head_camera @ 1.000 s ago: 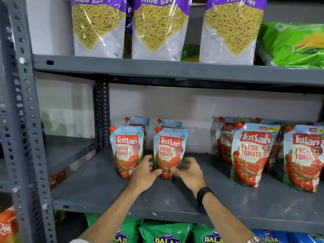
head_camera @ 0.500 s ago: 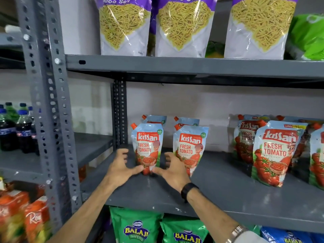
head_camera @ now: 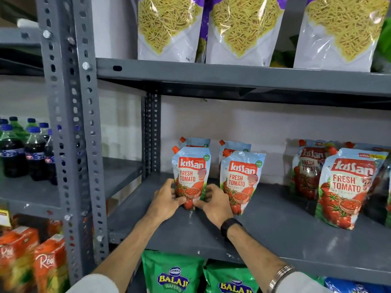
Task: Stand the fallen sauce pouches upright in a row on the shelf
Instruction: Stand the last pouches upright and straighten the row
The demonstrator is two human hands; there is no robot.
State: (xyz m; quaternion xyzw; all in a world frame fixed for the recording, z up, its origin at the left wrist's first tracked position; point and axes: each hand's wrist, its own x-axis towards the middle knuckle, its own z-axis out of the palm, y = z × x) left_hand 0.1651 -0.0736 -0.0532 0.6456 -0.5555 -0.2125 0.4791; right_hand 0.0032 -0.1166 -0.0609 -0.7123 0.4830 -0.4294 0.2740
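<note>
- The pouch [head_camera: 191, 176] stands upright at the left end of the grey shelf [head_camera: 275, 229], long axis vertical, printed front facing the camera, orange spout at its top left corner.
- The left hand [head_camera: 167, 200] cups its lower left edge, and the right hand [head_camera: 213, 204] its lower right edge; both are closed narrowly around its base, thumbs meeting across the front near the bottom.
- A black band sits on the right wrist, with a metal bangle further up that arm.
- A second pouch [head_camera: 241, 180] stands just to the right, leaning slightly, its lower left corner hidden behind the right hand.
- Behind these two, a back pair [head_camera: 196, 142] shows only tops and spouts.
- Well apart to the right stands a group of larger pouches [head_camera: 349, 187], the front one upright and near the shelf edge.
- The shelf between the two groups is bare grey metal with scuffs.
- A perforated upright [head_camera: 72, 123] rises at the left, close to the camera.
- Above, bags of yellow sev [head_camera: 169, 28] stand on the upper shelf.
- Below, green wafer bags [head_camera: 173, 275] fill the lower level.
- Left of the upright are dark soda bottles [head_camera: 12, 151] and, lower down, orange juice cartons [head_camera: 48, 263].
- A pale wall backs the rack.
</note>
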